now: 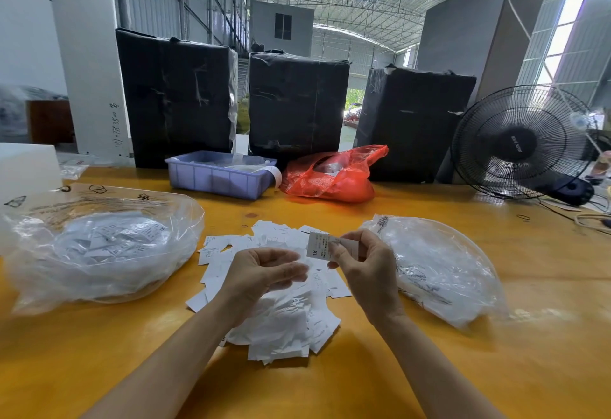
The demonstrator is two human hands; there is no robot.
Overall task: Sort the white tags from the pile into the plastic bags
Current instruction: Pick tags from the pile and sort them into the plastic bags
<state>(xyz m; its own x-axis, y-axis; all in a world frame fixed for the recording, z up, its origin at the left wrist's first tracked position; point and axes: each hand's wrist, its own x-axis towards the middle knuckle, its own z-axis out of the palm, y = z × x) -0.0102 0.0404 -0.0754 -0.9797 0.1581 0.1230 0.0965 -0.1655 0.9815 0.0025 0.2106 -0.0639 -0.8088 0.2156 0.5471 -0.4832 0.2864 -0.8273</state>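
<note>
bags (99, 246) flank pile (277, 313) (bare table (363, 382) nearer)

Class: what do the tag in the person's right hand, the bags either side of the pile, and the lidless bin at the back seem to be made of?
Tag: probably matte paper; thin, printed "XL".
Bags: glossy clear plastic film, creased.
Bin: rigid lilac plastic, ribbed walls.

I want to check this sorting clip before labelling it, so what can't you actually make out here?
Head view only:
- Small print on the held tag: too small; only "XL" reads.
- Left hand: curled fingers hide whether it holds a tag.
- Sizes on tags in the left bag: blurred by plastic.
- Right bag contents: glare hides them.
- Blue bin contents: its wall hides them.
</note>
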